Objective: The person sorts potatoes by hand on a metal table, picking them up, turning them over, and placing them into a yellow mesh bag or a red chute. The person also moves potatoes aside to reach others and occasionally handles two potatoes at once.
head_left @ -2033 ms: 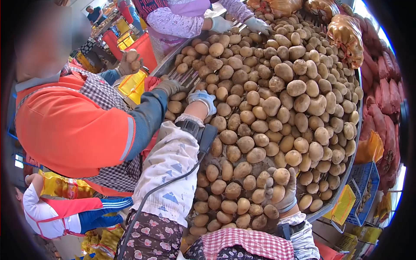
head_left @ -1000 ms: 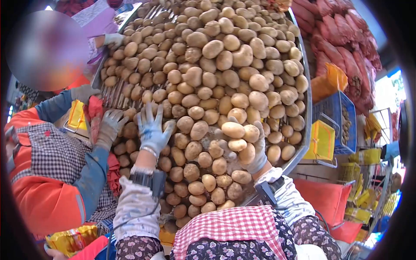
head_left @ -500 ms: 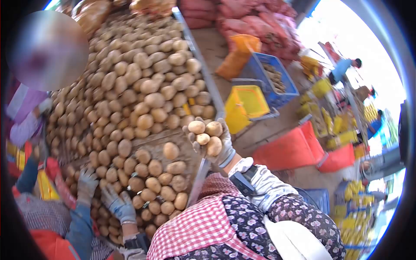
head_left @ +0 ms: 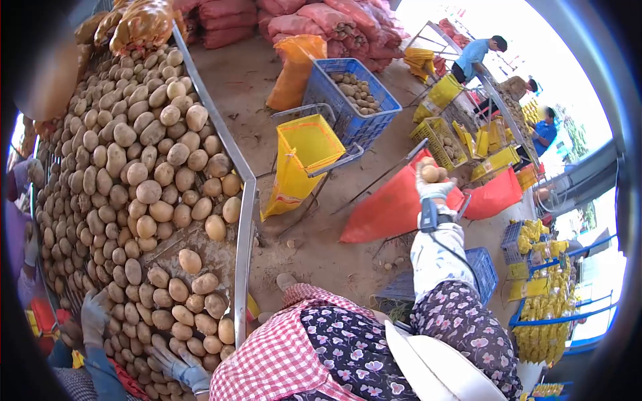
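At the left of the frame, a wide table with a metal rim (head_left: 246, 200) slopes across the view, heaped with loose brown potatoes (head_left: 127, 137). Near the bottom, left of centre, the wearer's left hand (head_left: 177, 367), in a pale bluish glove, lies on the heap with its fingers extended and spread; it touches the potatoes, and no grasp on any of them can be seen. Just beside it, a co-worker's gloved hand (head_left: 95, 317) also rests among them. Right of centre, the wearer's right hand (head_left: 436, 189), in a pale glove, is raised away from the table at the end of an outstretched arm. Its fingers are partly curled around a small cluster of potatoes (head_left: 431, 173); their exact number is hard to tell. Behind this hand in the view are an open red bag (head_left: 394, 204) and, to the right, another red bag (head_left: 495, 195). Between table and raised hand, a yellow bag (head_left: 283, 182) hangs open on a metal stand, near a blue crate (head_left: 348, 123) holding potatoes and an upright orange sack (head_left: 294, 72). Reddish sacks (head_left: 321, 20) are piled along the top. At upper right, a person in light blue (head_left: 473, 55) bends over another table.
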`<state>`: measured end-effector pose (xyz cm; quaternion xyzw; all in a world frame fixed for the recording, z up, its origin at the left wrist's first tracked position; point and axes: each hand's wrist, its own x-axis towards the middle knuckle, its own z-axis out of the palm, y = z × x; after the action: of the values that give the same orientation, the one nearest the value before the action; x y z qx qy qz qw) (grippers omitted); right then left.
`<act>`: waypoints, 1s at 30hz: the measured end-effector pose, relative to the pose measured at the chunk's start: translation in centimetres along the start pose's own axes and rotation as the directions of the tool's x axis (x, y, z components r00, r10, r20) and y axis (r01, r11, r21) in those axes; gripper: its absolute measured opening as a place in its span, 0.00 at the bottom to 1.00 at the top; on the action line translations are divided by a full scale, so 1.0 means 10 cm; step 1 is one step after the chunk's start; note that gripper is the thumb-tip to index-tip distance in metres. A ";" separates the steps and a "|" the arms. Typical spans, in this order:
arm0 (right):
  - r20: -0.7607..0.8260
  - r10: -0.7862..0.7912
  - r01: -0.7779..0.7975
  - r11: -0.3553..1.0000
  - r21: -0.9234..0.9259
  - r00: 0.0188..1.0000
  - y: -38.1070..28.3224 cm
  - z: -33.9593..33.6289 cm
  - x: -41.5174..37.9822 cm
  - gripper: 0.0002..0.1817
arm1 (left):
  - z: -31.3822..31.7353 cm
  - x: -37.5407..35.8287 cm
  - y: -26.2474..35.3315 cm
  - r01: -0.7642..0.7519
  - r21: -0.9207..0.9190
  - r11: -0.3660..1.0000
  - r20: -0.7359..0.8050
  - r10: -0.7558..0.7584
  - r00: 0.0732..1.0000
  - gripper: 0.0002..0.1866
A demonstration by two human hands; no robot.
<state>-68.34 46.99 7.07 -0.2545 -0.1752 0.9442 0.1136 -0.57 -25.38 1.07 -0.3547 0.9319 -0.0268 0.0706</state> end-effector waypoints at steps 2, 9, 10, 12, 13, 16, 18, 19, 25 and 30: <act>-0.105 -0.169 0.166 0.985 -0.042 0.980 -0.37 -0.05 0.64 0.33 | -0.09 -0.68 1.25 0.263 -0.112 0.958 -0.276 -0.285 0.918 0.38; 0.149 0.218 -0.073 0.764 -0.641 0.965 1.03 0.23 0.27 0.38 | -0.03 -1.54 2.96 0.432 -0.237 0.870 -0.143 -0.471 0.871 0.40; 0.248 0.360 -0.017 0.595 -0.804 0.899 1.34 0.21 0.08 0.35 | -0.09 -1.46 2.92 0.422 -0.220 0.879 -0.154 -0.459 0.875 0.40; 0.477 0.494 0.382 0.286 -0.879 0.727 1.91 0.10 -0.56 0.31 | -0.26 -1.21 2.81 0.451 -0.247 0.857 -0.183 -0.499 0.847 0.37; 0.612 0.570 0.580 0.268 -0.769 0.548 2.18 0.05 -0.92 0.27 | -0.08 -1.09 2.63 0.515 -0.208 0.832 -0.210 -0.552 0.807 0.38; 0.665 0.740 0.840 0.422 -0.340 -0.103 2.75 -0.04 -2.06 0.24 | 0.06 -0.80 2.30 0.605 -0.150 0.782 -0.272 -0.621 0.735 0.39; 0.530 0.672 0.839 0.520 0.159 -0.517 3.02 0.02 -2.66 0.30 | 0.08 -0.78 2.31 0.622 -0.187 0.760 -0.268 -0.649 0.712 0.38; 0.496 0.684 0.831 0.533 0.159 -0.534 3.14 -0.05 -2.86 0.32 | 0.10 -0.85 2.37 0.590 -0.215 0.779 -0.261 -0.628 0.733 0.37; 0.087 0.778 0.771 0.591 0.236 -0.622 3.40 -0.77 -3.67 0.33 | -0.21 -1.70 2.87 0.390 -0.402 0.828 -0.081 -0.456 0.886 0.39; 0.224 0.592 0.612 0.790 0.030 -0.775 3.83 -0.43 -3.87 0.30 | -0.15 -2.12 3.12 0.501 -0.446 0.742 -0.119 -0.604 0.788 0.37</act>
<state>-38.18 1.43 5.80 0.8347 -0.4396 0.2738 -0.1871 -5.62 12.02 1.83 -0.6168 0.7699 0.0948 -0.1336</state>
